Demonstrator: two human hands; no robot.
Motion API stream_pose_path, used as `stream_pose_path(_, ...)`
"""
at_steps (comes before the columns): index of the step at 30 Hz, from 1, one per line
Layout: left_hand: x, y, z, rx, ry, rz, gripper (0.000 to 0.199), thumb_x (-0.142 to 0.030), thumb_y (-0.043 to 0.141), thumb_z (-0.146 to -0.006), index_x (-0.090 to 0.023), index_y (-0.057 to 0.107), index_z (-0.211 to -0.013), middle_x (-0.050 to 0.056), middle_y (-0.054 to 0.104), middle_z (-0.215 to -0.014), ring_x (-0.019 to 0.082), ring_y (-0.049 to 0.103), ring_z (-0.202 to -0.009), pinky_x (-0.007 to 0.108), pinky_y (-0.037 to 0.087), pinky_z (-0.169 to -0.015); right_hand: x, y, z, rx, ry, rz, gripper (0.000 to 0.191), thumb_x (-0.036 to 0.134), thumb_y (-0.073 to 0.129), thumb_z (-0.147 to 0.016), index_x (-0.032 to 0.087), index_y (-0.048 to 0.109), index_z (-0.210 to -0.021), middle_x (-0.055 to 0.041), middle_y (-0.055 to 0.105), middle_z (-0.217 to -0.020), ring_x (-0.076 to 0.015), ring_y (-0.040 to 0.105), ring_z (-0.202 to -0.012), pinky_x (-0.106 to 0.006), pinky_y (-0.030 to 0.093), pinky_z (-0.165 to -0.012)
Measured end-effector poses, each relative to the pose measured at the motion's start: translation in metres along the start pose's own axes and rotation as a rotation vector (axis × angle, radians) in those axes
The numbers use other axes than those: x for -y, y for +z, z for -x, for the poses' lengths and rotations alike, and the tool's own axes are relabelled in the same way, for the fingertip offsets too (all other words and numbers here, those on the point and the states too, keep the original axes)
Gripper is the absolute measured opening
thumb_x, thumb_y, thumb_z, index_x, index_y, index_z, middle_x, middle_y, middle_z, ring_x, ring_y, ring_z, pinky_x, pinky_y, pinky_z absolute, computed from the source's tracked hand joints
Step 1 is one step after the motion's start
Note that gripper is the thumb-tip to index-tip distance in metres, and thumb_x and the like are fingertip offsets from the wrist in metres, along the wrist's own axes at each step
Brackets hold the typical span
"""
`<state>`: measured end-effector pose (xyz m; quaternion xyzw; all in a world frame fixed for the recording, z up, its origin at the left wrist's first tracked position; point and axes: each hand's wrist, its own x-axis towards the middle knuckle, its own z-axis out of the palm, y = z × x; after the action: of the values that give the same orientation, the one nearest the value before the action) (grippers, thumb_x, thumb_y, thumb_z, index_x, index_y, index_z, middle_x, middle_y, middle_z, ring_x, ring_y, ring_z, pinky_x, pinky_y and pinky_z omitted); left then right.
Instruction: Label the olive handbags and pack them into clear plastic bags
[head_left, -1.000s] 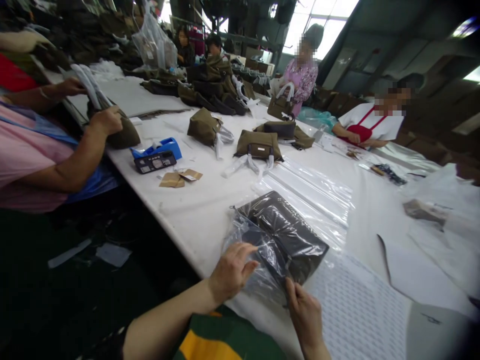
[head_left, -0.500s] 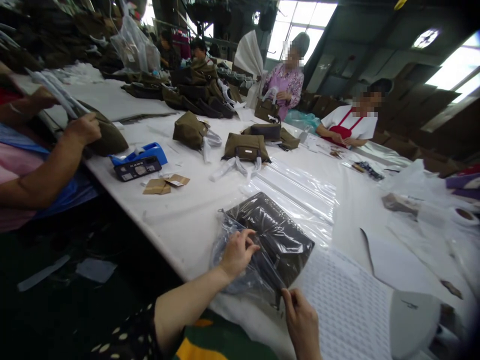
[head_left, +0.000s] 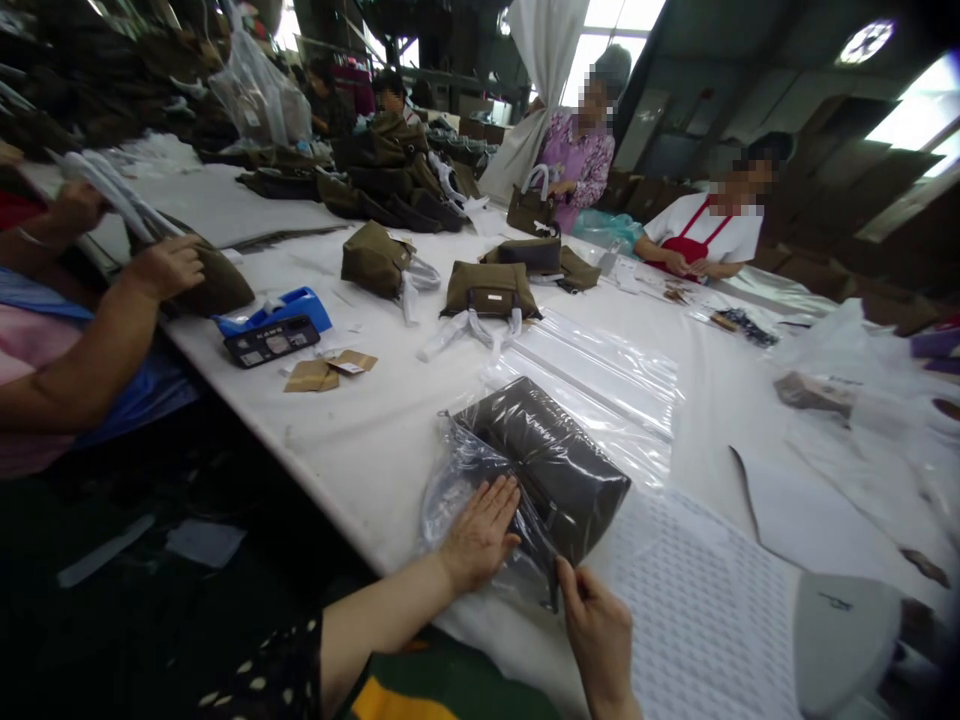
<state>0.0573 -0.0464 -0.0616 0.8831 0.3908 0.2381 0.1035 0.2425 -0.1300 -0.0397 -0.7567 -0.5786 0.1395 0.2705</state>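
A dark olive bag [head_left: 581,480] lies inside a clear plastic bag [head_left: 457,490] near the front edge of the white table. Flat on the plastic, with fingers stretched out, rests my left hand [head_left: 482,530]. My right hand [head_left: 596,625] pinches the plastic between thumb and fingers at the lower corner. The plastic is wrinkled and bunched under and left of my left hand. Behind the wrapped bag, clear plastic sleeves [head_left: 600,370] are spread on the table.
Olive handbags [head_left: 491,292] stand farther back, with a blue tape dispenser [head_left: 307,308], black phone case [head_left: 271,342] and brown tags [head_left: 311,376] to the left. Patterned white paper [head_left: 697,600] lies right. Co-workers' arms [head_left: 97,340] are at the left; other people are behind the table.
My left hand has gone from curled fingers over the plastic to lying flat on it. My right hand has shifted slightly left and up, still pinching the plastic.
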Motion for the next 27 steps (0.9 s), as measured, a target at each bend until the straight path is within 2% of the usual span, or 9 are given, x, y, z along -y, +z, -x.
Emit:
stream_pose_path(3, 0.007, 0.012, -0.004, 0.031, -0.018, -0.019, 0.059, -0.043, 0.034, -0.092, -0.009, 0.026, -0.139, 0.016, 0.03, -0.143, 0.026, 0.02, -0.136, 0.046, 0.026, -0.109, -0.003, 0.003, 0.0, 0.018, 0.014, -0.061, 0.049, 0.056, 0.039, -0.085, 0.019, 0.053, -0.056, 0.0022, 0.049, -0.046, -0.0105, 0.043, -0.041, -0.023, 0.031, -0.046)
stream_pose_path(6, 0.011, 0.014, -0.007, 0.034, -0.024, -0.058, 0.061, -0.044, 0.034, -0.091, -0.008, 0.025, -0.139, 0.016, 0.028, -0.144, 0.026, 0.018, -0.136, 0.046, 0.025, -0.109, -0.007, 0.008, 0.002, 0.045, 0.031, -0.163, 0.047, 0.055, 0.042, -0.085, 0.018, 0.052, -0.056, 0.0025, 0.048, -0.046, -0.0108, 0.044, -0.042, -0.022, 0.033, -0.047)
stream_pose_path(8, 0.011, 0.014, -0.007, 0.041, -0.014, -0.098, 0.06, -0.042, 0.033, -0.092, -0.007, 0.023, -0.14, 0.016, 0.027, -0.145, 0.026, 0.018, -0.136, 0.046, 0.026, -0.109, -0.016, 0.006, 0.008, 0.034, 0.031, -0.264, 0.04, 0.051, 0.045, -0.084, 0.018, 0.058, -0.066, 0.0004, 0.056, -0.055, -0.0129, 0.051, -0.05, -0.022, 0.039, -0.051)
stream_pose_path(10, 0.01, 0.014, -0.004, 0.031, 0.001, -0.135, 0.06, -0.041, 0.03, -0.093, -0.008, 0.018, -0.141, 0.016, 0.027, -0.145, 0.027, 0.019, -0.136, 0.046, 0.028, -0.108, -0.034, -0.005, 0.014, -0.046, 0.028, -0.36, 0.03, 0.045, 0.051, -0.083, 0.018, 0.062, -0.081, -0.0029, 0.064, -0.072, -0.016, 0.059, -0.065, -0.024, 0.045, -0.062)
stream_pose_path(13, 0.014, 0.018, -0.002, -0.028, 0.031, -0.15, 0.061, -0.041, 0.027, -0.093, -0.011, 0.009, -0.143, 0.017, 0.028, -0.144, 0.028, 0.023, -0.134, 0.048, 0.031, -0.105, -0.086, -0.045, 0.022, -0.273, 0.12, -0.429, 0.024, 0.041, 0.06, -0.076, 0.018, 0.062, -0.083, -0.0046, 0.064, -0.081, -0.0186, 0.059, -0.077, -0.029, 0.046, -0.075)
stream_pose_path(17, 0.028, 0.03, -0.007, -0.111, 0.063, -0.118, 0.059, -0.039, 0.027, -0.093, -0.017, 0.008, -0.144, 0.013, 0.024, -0.147, 0.029, 0.021, -0.135, 0.051, 0.027, -0.106, -0.173, -0.13, 0.023, -0.742, 0.468, -0.424, 0.034, 0.045, 0.064, -0.068, 0.015, 0.059, -0.082, -0.0043, 0.061, -0.079, -0.0189, 0.056, -0.076, -0.033, 0.045, -0.076)
stream_pose_path(19, 0.031, 0.034, -0.01, -0.14, 0.069, -0.108, 0.058, -0.037, 0.028, -0.092, -0.019, 0.009, -0.144, 0.01, 0.018, -0.149, 0.029, 0.018, -0.136, 0.051, 0.023, -0.107, -0.209, -0.167, 0.019, -0.888, 0.542, -0.387, 0.04, 0.048, 0.061, -0.069, 0.015, 0.057, -0.09, -0.0047, 0.06, -0.085, -0.019, 0.055, -0.082, -0.033, 0.043, -0.08)
stream_pose_path(22, 0.027, 0.033, -0.012, -0.169, 0.084, -0.123, 0.059, -0.039, 0.028, -0.091, -0.02, 0.009, -0.144, 0.009, 0.013, -0.15, 0.031, 0.017, -0.136, 0.051, 0.021, -0.107, -0.246, -0.196, 0.004, -0.88, 0.608, -0.403, 0.05, 0.05, 0.061, -0.067, 0.015, 0.053, -0.101, -0.0037, 0.061, -0.084, -0.0193, 0.056, -0.081, -0.035, 0.044, -0.079)
stream_pose_path(27, 0.013, 0.028, -0.012, -0.212, -0.004, -0.219, 0.057, -0.042, 0.028, -0.092, -0.017, 0.018, -0.143, 0.016, 0.031, -0.143, 0.037, 0.022, -0.133, 0.057, 0.017, -0.102, -0.261, -0.194, -0.013, -0.743, 0.7, -0.521, 0.072, 0.044, 0.076, -0.049, 0.015, 0.048, -0.108, 0.0017, 0.06, -0.062, -0.0184, 0.059, -0.061, -0.031, 0.046, -0.062)
